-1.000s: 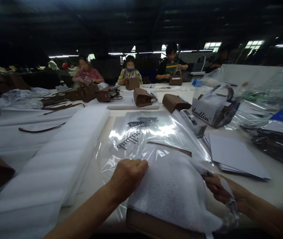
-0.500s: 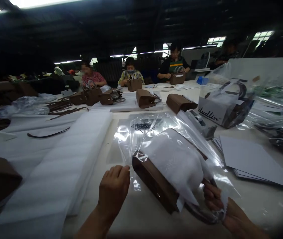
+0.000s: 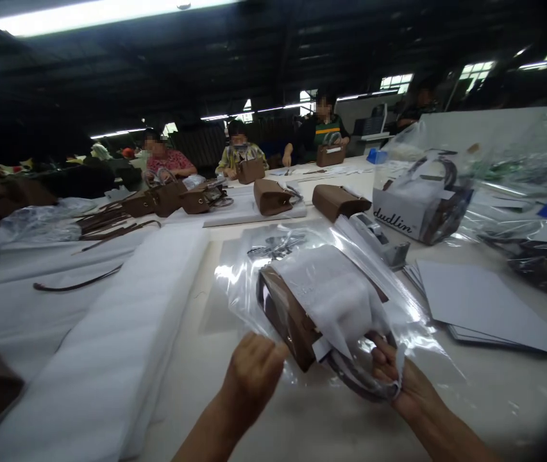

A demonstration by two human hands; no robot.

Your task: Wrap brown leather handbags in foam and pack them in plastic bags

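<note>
A brown handbag (image 3: pixel 286 316) wrapped in white foam sheet (image 3: pixel 331 292) lies inside a clear plastic bag (image 3: pixel 398 305) on the white table (image 3: pixel 485 391). My left hand (image 3: pixel 254 372) is closed on the near edge of the plastic bag, beside the handbag's lower corner. At the bag's opening my right hand (image 3: pixel 395 378) grips the handbag's dark curved handle (image 3: pixel 354 378) together with the plastic.
A long roll of white foam (image 3: pixel 109 333) lies to the left. A stack of grey cards (image 3: pixel 475 298), a tape dispenser (image 3: pixel 379 240) and a bagged "dudlin" box (image 3: pixel 408 215) sit to the right. More brown handbags (image 3: pixel 273 196) and several seated people are at the far end.
The handbag has slid deeper into the plastic bag and moved away from me. My left hand shifted from the foam top to the bag's near edge; my right hand now holds the handle.
</note>
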